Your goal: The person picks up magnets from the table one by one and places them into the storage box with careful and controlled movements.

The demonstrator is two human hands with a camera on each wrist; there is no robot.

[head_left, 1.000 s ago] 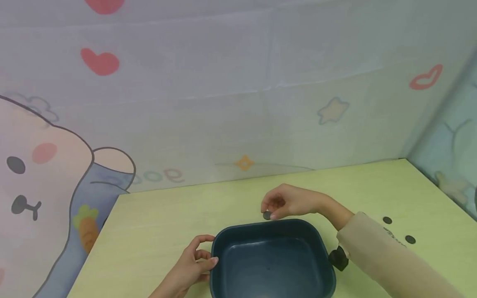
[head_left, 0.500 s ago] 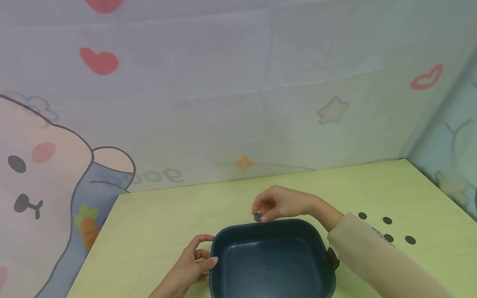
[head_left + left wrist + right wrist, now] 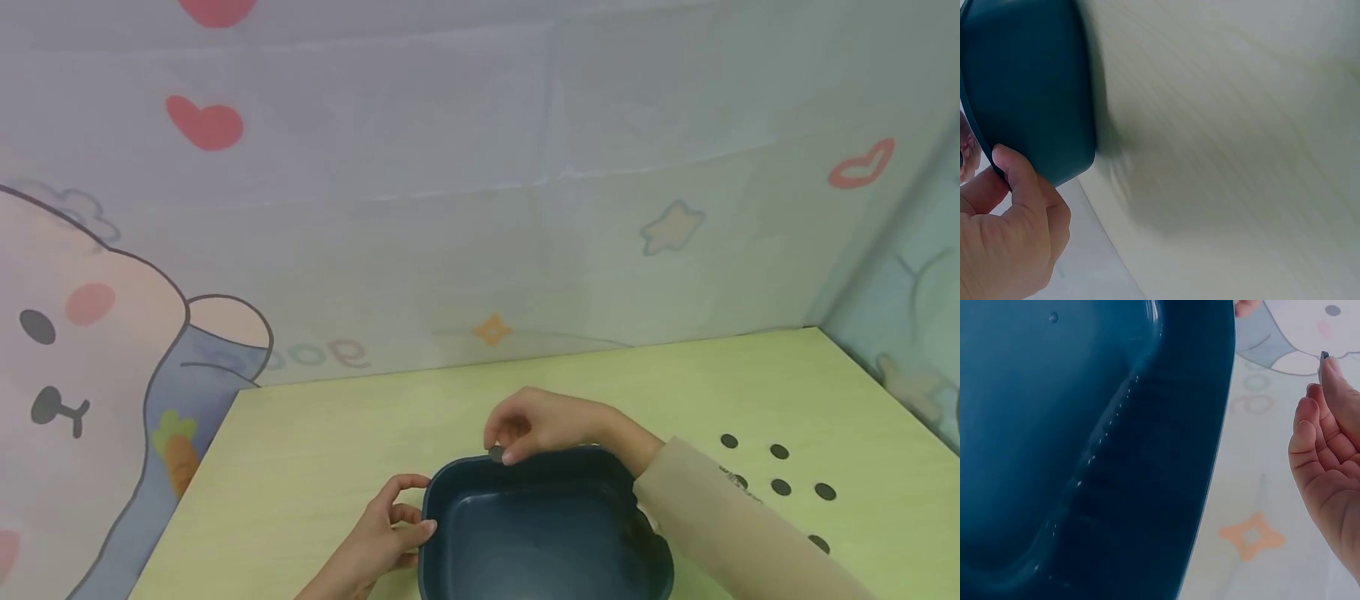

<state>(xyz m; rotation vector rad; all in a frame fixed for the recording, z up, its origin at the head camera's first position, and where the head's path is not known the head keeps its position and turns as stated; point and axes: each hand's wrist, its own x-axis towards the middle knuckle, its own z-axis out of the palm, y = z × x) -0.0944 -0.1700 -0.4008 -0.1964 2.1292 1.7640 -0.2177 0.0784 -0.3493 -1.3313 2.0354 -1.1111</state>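
A dark blue rectangular basin (image 3: 540,542) with rounded corners stands at the front of the table. My left hand (image 3: 382,533) grips its left rim, thumb on the inner side and fingers outside, as the left wrist view also shows. Between the thumb and fingertip of my right hand (image 3: 540,421) is pinched a small dark round disc (image 3: 496,453), seen thin and edge-on in the right wrist view. That hand is over the basin's far rim, its sleeve (image 3: 735,525) crossing the right side. Inside the basin, the visible floor is bare.
Several similar dark discs (image 3: 779,451) lie flat on the pale green-yellow table (image 3: 337,450) to the right, some partly covered by the sleeve. A printed cloth backdrop (image 3: 420,167) rises behind the table's back edge.
My right hand, with the disc, has moved left and nearer along the basin's far rim. The sleeve has shifted left, uncovering more discs. My left hand keeps its place.
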